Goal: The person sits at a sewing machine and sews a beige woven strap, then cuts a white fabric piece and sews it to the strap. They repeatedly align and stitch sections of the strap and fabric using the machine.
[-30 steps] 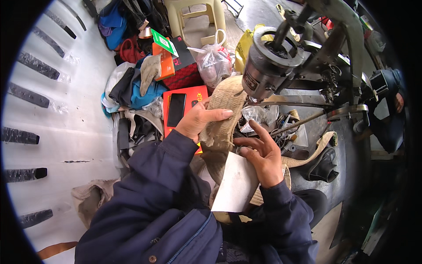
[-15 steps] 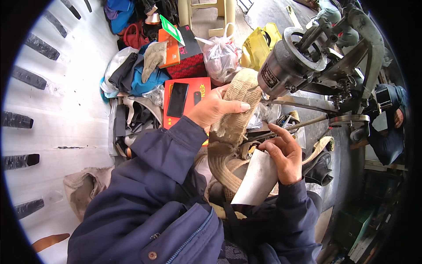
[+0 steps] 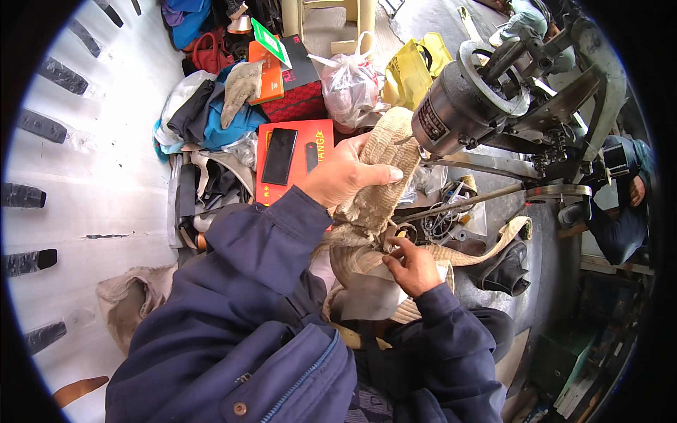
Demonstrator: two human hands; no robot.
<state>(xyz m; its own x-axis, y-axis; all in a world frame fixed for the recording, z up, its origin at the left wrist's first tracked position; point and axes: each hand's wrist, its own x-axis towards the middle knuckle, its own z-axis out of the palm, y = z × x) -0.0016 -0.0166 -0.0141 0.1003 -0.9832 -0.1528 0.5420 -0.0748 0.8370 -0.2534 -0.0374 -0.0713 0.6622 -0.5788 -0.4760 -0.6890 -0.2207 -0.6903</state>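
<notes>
My left hand [image 3: 344, 174] is closed on a thick beige woven strap [image 3: 377, 201], thumb on top and fingers behind. The strap's upper end lies right beside the dark metal head of a sewing machine [image 3: 451, 116]; a thin needle-like tip touches or nearly touches it. Lower down, the frayed strap curls into loops near my lap. My right hand [image 3: 415, 270] is closed with its thumb and fingertips on the edge of a flat silvery-grey plate [image 3: 371, 297], held tilted in front of the loops. What the plate is, I cannot tell.
A phone [image 3: 280, 156] lies on a red box [image 3: 310, 134] beyond my left forearm. A white plastic bag [image 3: 350, 88] and a yellow bag [image 3: 409, 77] stand behind. Cables and a black boot-like piece [image 3: 502, 271] lie at right. Another person's hand [image 3: 637, 190] shows far right.
My right hand has moved down and left with the grey plate, which now lies lower across the strap loops. My left hand still grips the strap by the machine.
</notes>
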